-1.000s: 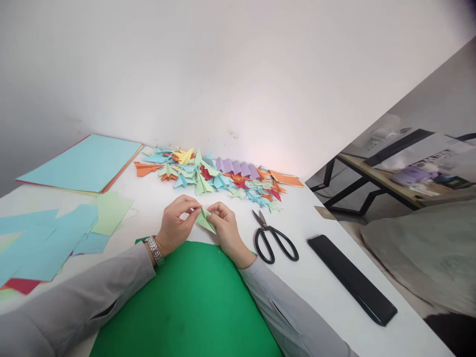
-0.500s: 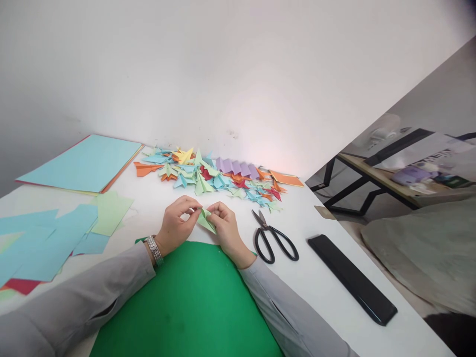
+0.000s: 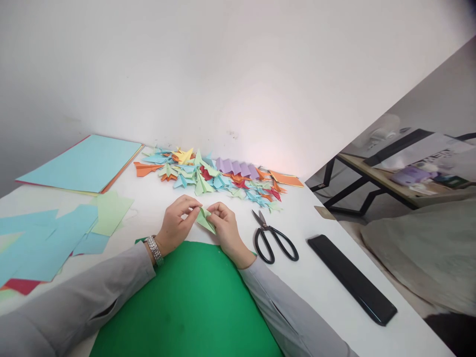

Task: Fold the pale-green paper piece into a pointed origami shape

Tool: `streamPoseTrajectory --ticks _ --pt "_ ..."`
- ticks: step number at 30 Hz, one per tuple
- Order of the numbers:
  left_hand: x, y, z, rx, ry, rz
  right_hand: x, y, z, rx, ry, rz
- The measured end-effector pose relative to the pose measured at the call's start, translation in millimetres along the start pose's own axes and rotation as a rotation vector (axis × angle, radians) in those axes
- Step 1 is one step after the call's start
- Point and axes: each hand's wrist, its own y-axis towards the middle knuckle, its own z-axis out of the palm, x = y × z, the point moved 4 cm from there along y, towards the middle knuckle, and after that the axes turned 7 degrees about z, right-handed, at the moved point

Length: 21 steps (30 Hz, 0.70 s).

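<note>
Pinching light-green paper (image 3: 205, 222) in left hand (image 3: 176, 225) and right hand (image 3: 227, 232), short of tabletop (image 3: 297, 210) far edge; apparently folding, probably needing firm creasing.

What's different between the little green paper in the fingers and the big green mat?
Color: the little green paper is pale; the big green mat is deep green.
Shape: the paper is folded; the mat lies spread out.
Place: the paper is held between the left hand and right hand; the mat is on the table.
Both are green.
</note>
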Motion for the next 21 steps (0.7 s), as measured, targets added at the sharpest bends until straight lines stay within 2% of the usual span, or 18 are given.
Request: streamPoseTrajectory --ticks 7,15,18,21 --pt "-2.3 -0.7 0.7 0.007 0.007 0.031 -1.2 0.8 -1.1 -0.008 -0.008 0.002" --pt "0.2 0.9 -1.0 0.009 0.004 -0.038 -0.9 0.5 -0.6 -0.005 -0.011 -0.004" --pt "1.5 1.5 -1.6 -0.008 -0.025 -0.116 -2.2 0.8 -0.7 -0.009 0.002 -0.016" --pt "5.3 0.5 1.9 0.023 -0.094 -0.239 -3.5 0.7 0.6 0.014 0.007 -0.052"
